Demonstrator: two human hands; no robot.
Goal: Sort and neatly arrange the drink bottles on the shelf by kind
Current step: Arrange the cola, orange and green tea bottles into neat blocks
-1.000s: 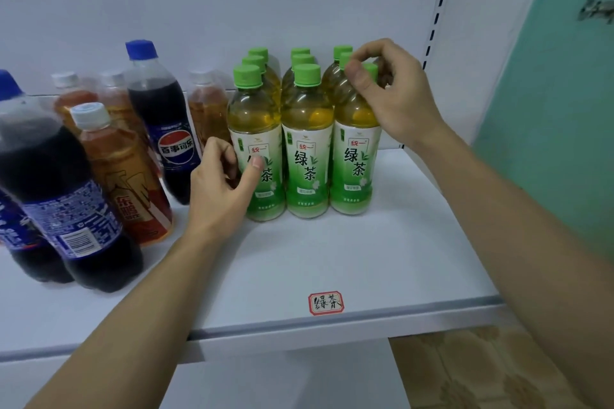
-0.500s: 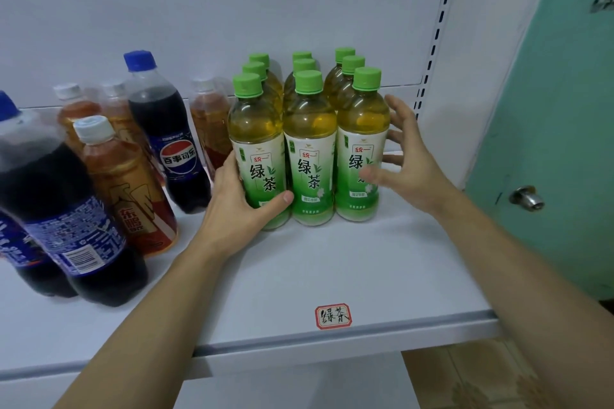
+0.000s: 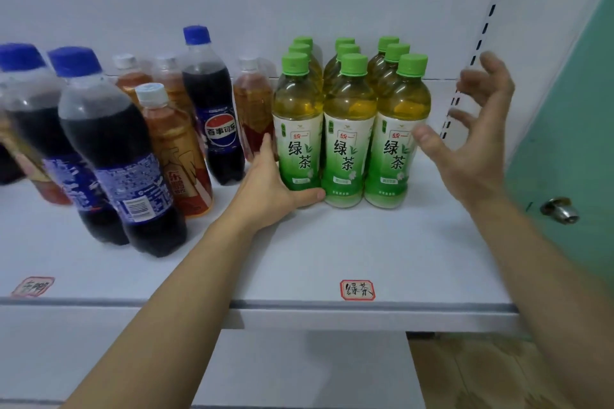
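**Green tea block squared; mixed bottles crowd its left**

Green tea bottles [image 3: 349,129] stand three wide on the shelf [image 3: 332,242], right of centre. Left hand [image 3: 269,186] grips the near-left bottle's base. Right hand [image 3: 471,143] hovers spread, holding nothing. Cola bottles [image 3: 113,149] and amber bottles [image 3: 176,149] stand mixed at left.

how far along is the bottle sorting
Done: the green tea bottles stand in three tidy rows behind their shelf label. In hand: the left hand holds the front-left one; the right hand hovers open. Left: cola bottles and orange-brown drinks are mixed.
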